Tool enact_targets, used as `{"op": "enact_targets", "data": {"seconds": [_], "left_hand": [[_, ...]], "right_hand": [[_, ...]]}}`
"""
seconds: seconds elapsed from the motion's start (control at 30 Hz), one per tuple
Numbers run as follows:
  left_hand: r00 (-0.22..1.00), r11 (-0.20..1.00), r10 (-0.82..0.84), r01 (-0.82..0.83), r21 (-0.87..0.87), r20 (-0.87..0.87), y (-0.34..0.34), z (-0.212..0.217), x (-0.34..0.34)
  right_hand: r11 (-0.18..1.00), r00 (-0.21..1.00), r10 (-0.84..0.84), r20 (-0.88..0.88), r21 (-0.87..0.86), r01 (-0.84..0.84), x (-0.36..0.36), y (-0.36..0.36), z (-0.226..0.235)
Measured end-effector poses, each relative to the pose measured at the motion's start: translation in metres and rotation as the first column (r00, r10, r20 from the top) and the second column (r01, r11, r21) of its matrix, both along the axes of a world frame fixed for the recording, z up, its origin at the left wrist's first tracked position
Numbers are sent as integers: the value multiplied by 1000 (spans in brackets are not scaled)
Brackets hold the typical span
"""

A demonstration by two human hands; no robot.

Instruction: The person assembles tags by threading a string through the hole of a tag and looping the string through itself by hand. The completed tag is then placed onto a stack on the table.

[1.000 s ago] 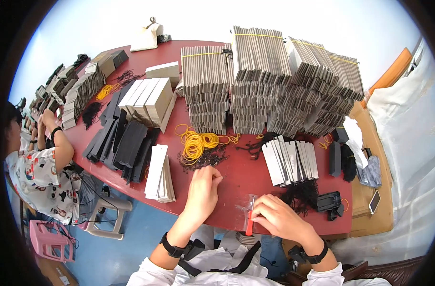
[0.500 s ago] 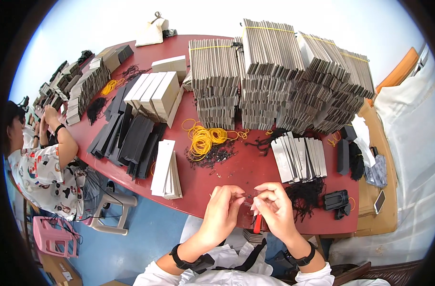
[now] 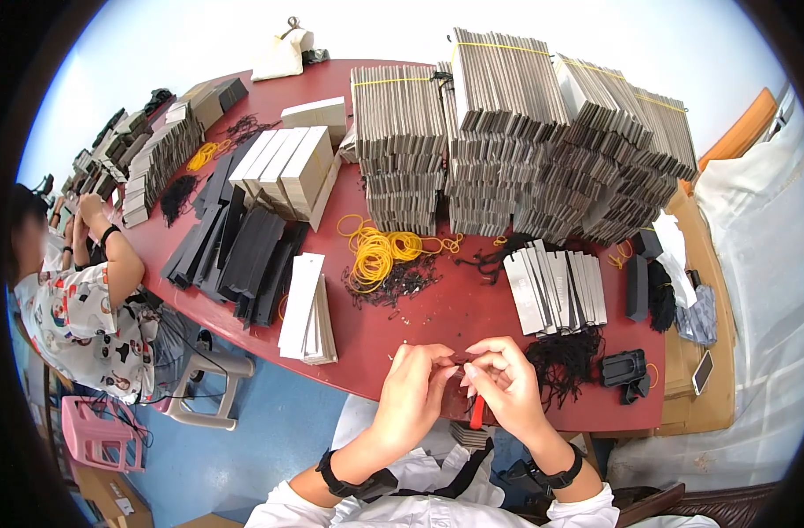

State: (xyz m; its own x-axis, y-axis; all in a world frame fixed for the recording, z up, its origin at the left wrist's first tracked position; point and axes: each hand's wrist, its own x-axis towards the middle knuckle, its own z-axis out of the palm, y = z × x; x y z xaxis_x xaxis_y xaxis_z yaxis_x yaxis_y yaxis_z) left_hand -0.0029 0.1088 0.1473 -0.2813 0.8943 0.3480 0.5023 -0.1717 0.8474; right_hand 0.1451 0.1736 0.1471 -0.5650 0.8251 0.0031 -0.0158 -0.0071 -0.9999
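Over the table's near edge, my left hand (image 3: 413,387) and my right hand (image 3: 507,385) are pinched with their fingertips almost meeting. What they hold between them is too small to make out. Below my right fingers a narrow red object (image 3: 477,412) shows, partly hidden by the hand. A fanned row of white tags (image 3: 556,286) lies just beyond my right hand, with a tangle of black cords (image 3: 563,374) beside it. Farther from my left hand is a stack of long white cards (image 3: 307,317). Yellow cords (image 3: 380,255) lie among small black bits (image 3: 411,280).
Tall bundles of grey tags (image 3: 499,132) stand across the back of the red table (image 3: 375,339). Black strips (image 3: 252,255) and pale card blocks (image 3: 287,172) sit left. A black holder (image 3: 624,366) lies right. Another person (image 3: 85,326) sits at the left by a stool (image 3: 212,383).
My fingertips have drawn slightly closer together. The view has shifted a little; the things on the table have not otherwise moved.
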Motion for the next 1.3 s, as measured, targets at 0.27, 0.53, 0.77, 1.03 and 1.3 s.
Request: {"op": "enact_targets", "data": {"seconds": [0.27, 0.53, 0.77, 1.03, 1.3], "left_hand": [[982, 993, 11, 11, 116, -187, 0, -7, 2], [776, 983, -150, 186, 4, 613, -1, -17, 7], [754, 997, -24, -31, 72, 657, 4, -5, -4], [856, 827, 223, -419, 375, 465, 3, 24, -53], [977, 912, 214, -198, 360, -6, -7, 29, -35]], "right_hand": [[999, 1000, 17, -20, -48, -18, 1, 2, 1], [989, 987, 71, -142, -118, -88, 7, 6, -2], [983, 992, 95, 81, 150, -107, 18, 17, 8], [771, 801, -213, 560, 600, -215, 77, 59, 18], [961, 965, -60, 254, 275, -13, 55, 39, 79]]}}
